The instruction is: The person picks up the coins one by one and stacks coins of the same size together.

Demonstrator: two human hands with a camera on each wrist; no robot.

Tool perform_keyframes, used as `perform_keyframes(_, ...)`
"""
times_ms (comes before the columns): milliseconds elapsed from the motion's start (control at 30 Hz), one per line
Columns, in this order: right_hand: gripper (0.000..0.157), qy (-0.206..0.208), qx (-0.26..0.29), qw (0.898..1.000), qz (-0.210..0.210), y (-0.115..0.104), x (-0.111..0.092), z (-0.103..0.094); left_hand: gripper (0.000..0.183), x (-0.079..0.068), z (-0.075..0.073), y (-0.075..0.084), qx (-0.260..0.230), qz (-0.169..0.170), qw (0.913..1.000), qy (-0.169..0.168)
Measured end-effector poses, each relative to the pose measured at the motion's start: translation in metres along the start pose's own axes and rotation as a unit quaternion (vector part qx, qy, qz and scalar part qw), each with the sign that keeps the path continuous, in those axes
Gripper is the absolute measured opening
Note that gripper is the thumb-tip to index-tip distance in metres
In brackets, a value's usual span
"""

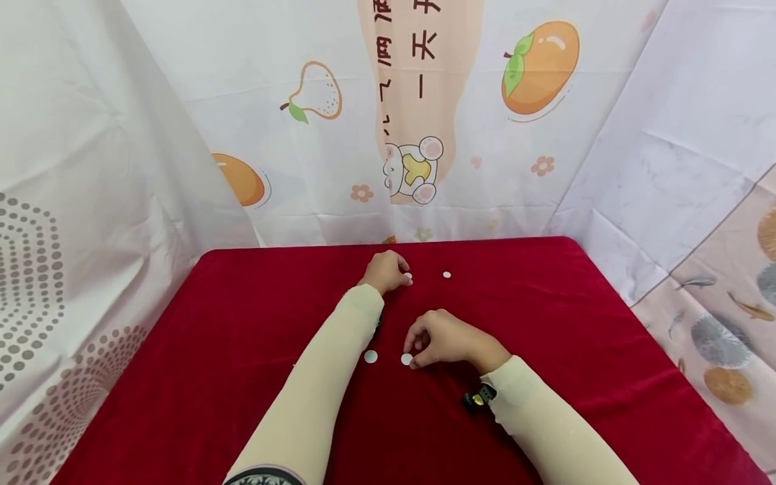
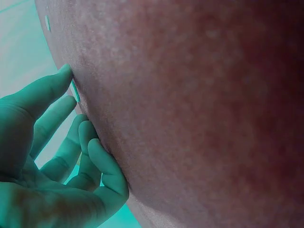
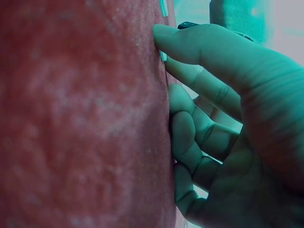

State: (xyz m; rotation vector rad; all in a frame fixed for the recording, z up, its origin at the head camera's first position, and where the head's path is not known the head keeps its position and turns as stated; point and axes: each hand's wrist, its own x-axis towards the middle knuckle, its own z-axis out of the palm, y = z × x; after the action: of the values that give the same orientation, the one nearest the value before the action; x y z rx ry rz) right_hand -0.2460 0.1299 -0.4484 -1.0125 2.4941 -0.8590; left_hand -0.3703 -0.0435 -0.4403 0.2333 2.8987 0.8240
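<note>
Flat, round white discs lie on a red cloth. At the far side, my left hand [image 1: 385,271] pinches one white disc [image 1: 408,275] between thumb and index finger, its edge showing in the left wrist view [image 2: 75,91]. Closer to me, my right hand [image 1: 451,339] has thumb and index finger at opposite edges of another white disc [image 1: 407,360]. The right wrist view shows a sliver of that disc [image 3: 163,56] between the fingertips; the remaining fingers curl against the cloth. Both held discs appear to be at cloth level.
A third disc [image 1: 370,356] lies left of the right hand, beside the left forearm. Another disc [image 1: 446,275] sits right of the left hand. The red cloth [image 1: 254,323] covers the table, with printed curtains [image 1: 339,162] behind and at both sides.
</note>
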Motion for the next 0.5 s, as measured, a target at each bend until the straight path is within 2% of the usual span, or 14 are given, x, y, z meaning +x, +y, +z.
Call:
perform_keyframes(267, 0.014, 0.001, 0.0, 1.0, 0.002, 0.0, 0.0007, -0.0024, 0.021, 0.0008, -0.0019, 0.0012, -0.016, -0.001, 0.9999, 0.001)
perform_keyframes(500, 0.015, 0.001, -0.002, 1.0, 0.006, 0.0021, 0.0009, -0.0009, 0.018, 0.0033, 0.0027, -0.0001, -0.016, -0.014, 0.9997, 0.007)
